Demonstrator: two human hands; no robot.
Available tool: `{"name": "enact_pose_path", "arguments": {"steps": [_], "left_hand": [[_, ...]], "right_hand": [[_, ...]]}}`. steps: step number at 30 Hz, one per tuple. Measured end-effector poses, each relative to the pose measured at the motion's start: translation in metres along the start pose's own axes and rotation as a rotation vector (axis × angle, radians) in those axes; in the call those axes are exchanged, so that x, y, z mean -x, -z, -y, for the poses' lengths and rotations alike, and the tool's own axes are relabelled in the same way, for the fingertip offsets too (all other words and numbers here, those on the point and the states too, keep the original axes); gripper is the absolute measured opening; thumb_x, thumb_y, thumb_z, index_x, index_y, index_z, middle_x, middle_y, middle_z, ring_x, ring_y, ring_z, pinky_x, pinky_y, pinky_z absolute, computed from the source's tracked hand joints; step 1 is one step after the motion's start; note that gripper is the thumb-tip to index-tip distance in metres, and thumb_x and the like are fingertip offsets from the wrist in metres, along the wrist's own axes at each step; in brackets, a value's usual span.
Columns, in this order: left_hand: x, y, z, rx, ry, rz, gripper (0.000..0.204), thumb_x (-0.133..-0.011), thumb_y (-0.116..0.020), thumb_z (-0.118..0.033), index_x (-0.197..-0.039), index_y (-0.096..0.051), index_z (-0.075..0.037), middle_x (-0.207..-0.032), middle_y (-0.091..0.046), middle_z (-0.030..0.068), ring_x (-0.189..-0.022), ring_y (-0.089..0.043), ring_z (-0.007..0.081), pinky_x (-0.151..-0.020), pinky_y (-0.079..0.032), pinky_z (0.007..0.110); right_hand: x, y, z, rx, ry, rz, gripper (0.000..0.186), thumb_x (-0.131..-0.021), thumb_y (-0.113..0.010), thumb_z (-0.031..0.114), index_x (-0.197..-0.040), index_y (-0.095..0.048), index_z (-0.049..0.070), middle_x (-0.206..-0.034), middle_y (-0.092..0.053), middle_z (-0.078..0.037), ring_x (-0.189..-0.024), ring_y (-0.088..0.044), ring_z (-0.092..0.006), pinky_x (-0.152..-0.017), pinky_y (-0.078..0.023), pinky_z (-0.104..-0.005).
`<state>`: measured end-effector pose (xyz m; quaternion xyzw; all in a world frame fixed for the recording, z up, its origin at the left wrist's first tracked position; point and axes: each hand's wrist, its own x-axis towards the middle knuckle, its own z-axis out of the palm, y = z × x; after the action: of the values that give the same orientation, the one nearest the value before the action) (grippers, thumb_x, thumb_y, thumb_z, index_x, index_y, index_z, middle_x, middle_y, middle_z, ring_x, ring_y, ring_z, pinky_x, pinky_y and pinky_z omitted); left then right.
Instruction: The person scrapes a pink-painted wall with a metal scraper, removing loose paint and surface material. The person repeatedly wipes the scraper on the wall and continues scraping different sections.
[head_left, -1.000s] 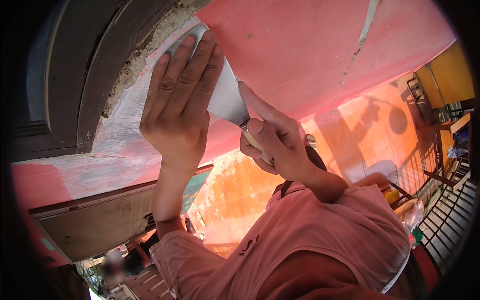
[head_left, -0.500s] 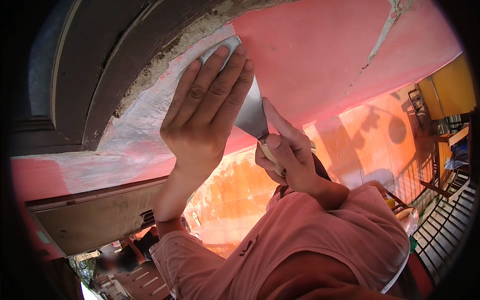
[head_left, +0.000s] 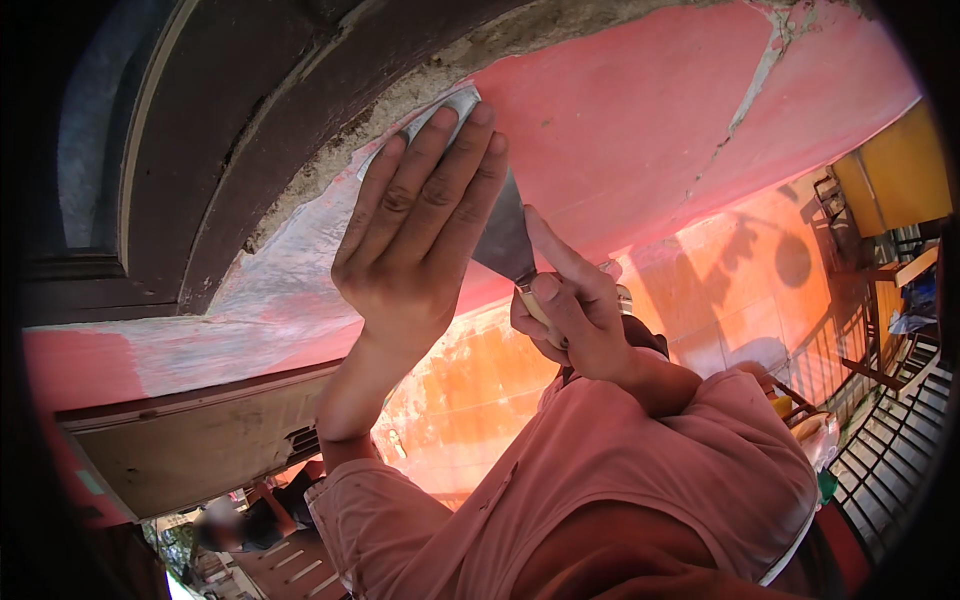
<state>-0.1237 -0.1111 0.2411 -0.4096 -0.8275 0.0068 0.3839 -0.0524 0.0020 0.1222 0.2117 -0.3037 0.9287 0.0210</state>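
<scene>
A broad-bladed putty knife (head_left: 506, 235) lies against the pink wall, its grey far edge close to the rough bare strip. My right hand (head_left: 585, 320) is closed round its pale handle, with the index finger stretched along the blade's side. Spread across the blade are the straight fingers of my left hand (head_left: 415, 225), pressing it from above. They cover most of the metal, and the left thumb is hidden. Beside the left hand, whitish streaky filler (head_left: 285, 270) coats the wall surface.
A dark brown frame (head_left: 245, 120) with a pane curves along the upper left, bordered by crumbling concrete (head_left: 320, 165). A pale crack (head_left: 755, 85) runs through the upper right wall. Orange tiles (head_left: 690, 300), a metal grille (head_left: 895, 440) and a distant person (head_left: 265, 515) lie beyond.
The view has shifted slightly, so the frame and wall sit lower. Both hands keep their hold, and the blade's far edge is nearer the rough strip.
</scene>
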Motion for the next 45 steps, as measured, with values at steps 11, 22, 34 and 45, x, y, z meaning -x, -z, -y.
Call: {"name": "enact_pose_path", "arguments": {"steps": [11, 22, 34, 45], "left_hand": [[0.003, -0.012, 0.001, -0.088, 0.024, -0.103, 0.020, -0.085, -0.065, -0.013, -0.100, -0.078, -0.013, -0.113, -0.072, 0.0000, -0.114, -0.065, 0.0172, -0.097, -0.053, 0.034], [0.002, -0.015, 0.001, -0.092, 0.043, -0.169, 0.021, -0.084, -0.065, -0.014, -0.101, -0.078, -0.014, -0.114, -0.072, 0.0008, -0.114, -0.065, 0.0176, -0.099, -0.051, 0.034], [0.011, -0.027, -0.008, -0.077, 0.086, -0.132, 0.020, -0.084, -0.066, -0.015, -0.099, -0.078, -0.015, -0.112, -0.072, -0.0012, -0.116, -0.064, 0.0165, -0.101, -0.049, 0.032], [-0.001, -0.022, -0.003, -0.091, 0.115, -0.162, 0.023, -0.083, -0.066, -0.014, -0.103, -0.077, -0.014, -0.112, -0.073, -0.0004, -0.115, -0.065, 0.0173, -0.101, -0.049, 0.033]], "right_hand": [[-0.006, 0.012, 0.003, 0.115, 0.037, 0.047, 0.051, -0.106, -0.039, 0.012, -0.153, -0.022, -0.001, -0.055, -0.032, 0.005, -0.046, -0.025, -0.0041, -0.049, -0.030, -0.0220], [-0.017, 0.024, 0.004, 0.494, 0.212, 0.060, 0.048, -0.104, -0.040, 0.004, -0.151, -0.030, -0.002, -0.057, -0.030, 0.004, -0.051, -0.028, -0.0056, -0.049, -0.028, -0.0234], [-0.002, 0.027, 0.011, 0.291, 0.036, 0.034, 0.051, -0.102, -0.041, 0.001, -0.152, -0.030, 0.001, -0.066, -0.035, 0.003, -0.060, -0.031, -0.0067, -0.056, -0.033, -0.0221], [-0.019, 0.032, 0.017, 0.454, 0.132, 0.084, 0.048, -0.104, -0.040, 0.004, -0.151, -0.029, -0.002, -0.058, -0.031, 0.004, -0.051, -0.026, -0.0056, -0.049, -0.028, -0.0229]]}}
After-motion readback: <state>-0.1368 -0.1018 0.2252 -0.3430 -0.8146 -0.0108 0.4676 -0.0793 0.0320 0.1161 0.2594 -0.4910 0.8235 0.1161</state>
